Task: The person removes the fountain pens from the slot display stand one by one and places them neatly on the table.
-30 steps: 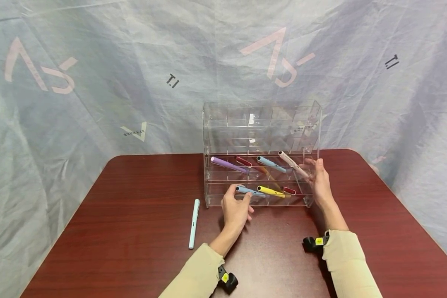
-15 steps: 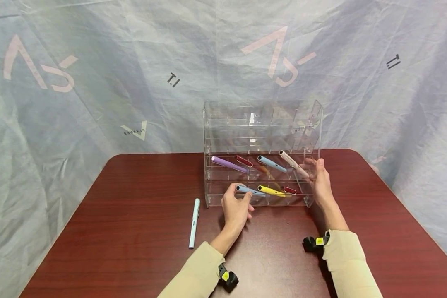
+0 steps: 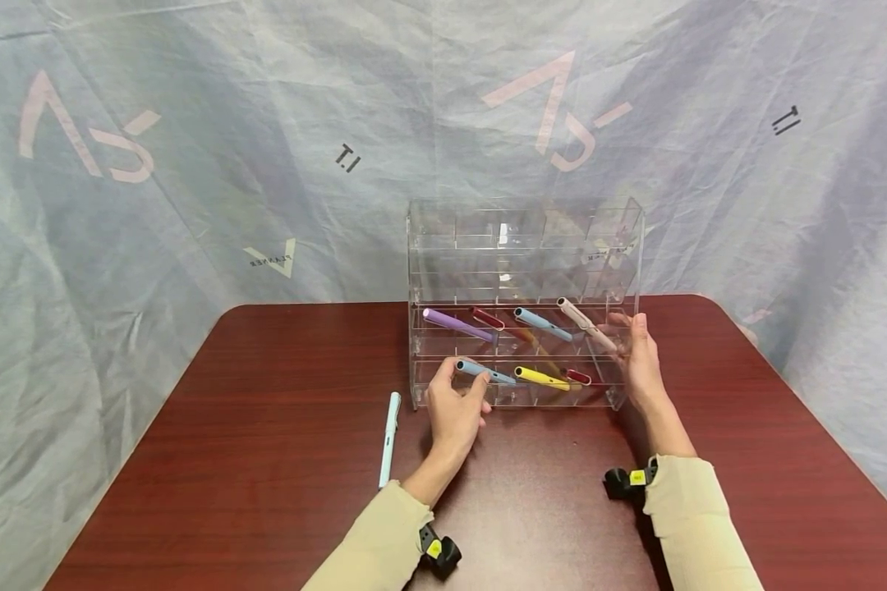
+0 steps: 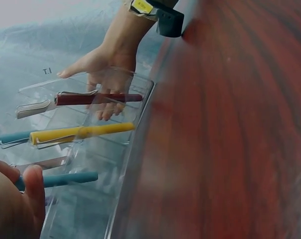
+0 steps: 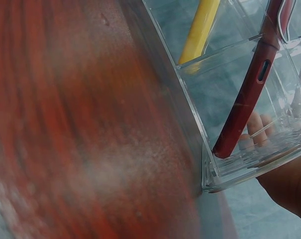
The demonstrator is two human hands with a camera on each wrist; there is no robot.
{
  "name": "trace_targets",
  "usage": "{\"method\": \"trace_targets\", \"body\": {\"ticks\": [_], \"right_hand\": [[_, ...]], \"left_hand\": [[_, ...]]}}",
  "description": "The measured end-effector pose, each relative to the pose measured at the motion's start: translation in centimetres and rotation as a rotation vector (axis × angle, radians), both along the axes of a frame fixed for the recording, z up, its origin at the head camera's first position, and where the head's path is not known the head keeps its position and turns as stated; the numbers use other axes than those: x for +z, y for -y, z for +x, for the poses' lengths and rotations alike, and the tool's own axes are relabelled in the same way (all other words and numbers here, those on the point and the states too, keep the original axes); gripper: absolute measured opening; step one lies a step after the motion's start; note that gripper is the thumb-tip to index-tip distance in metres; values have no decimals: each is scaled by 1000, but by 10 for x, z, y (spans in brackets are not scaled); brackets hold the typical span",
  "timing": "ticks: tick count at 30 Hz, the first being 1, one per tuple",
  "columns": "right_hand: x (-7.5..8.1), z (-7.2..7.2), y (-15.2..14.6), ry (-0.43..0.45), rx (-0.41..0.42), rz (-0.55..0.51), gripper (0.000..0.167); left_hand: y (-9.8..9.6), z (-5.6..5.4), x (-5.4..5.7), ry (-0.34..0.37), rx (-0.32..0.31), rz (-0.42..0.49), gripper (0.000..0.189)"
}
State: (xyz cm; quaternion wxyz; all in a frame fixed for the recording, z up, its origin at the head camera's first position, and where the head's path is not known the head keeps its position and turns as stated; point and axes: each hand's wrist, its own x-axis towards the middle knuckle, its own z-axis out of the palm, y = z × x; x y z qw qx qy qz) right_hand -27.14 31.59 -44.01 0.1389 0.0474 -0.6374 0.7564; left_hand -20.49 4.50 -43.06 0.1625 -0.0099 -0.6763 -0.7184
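In the head view, a clear acrylic tiered rack stands at the table's back. My left hand pinches a blue pen at the left of the bottom tier. The left wrist view shows the thumb beside that pen. My right hand holds the rack's right side, its fingers seen through the clear plastic. A yellow pen and a dark red pen lie farther right on the bottom tier.
The tier above carries a purple pen, another dark red pen, another blue pen and a pale pink pen. A light blue pen lies on the dark red table, left of the rack. Behind hangs a grey cloth.
My left hand has shifted left and slightly up, taking the blue pen with it in the bottom tier. My right hand stays at the rack's side.
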Motion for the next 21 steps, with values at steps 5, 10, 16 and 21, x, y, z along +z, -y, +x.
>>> {"method": "trace_targets", "body": {"ticks": [5,10,16,21], "right_hand": [[0,0,0,2,-2,-5,50],[1,0,1,8,-3,-3,53],[1,0,0,-5,6,-9,51],[1,-1,0,-18,18,-17,50]], "left_hand": [[9,2,7,-44,16,2,13],[18,4,14,-86,58,-14,13],[30,8,21,-119,54,-15,12],[41,10,21,-153,63,-16,13]]}}
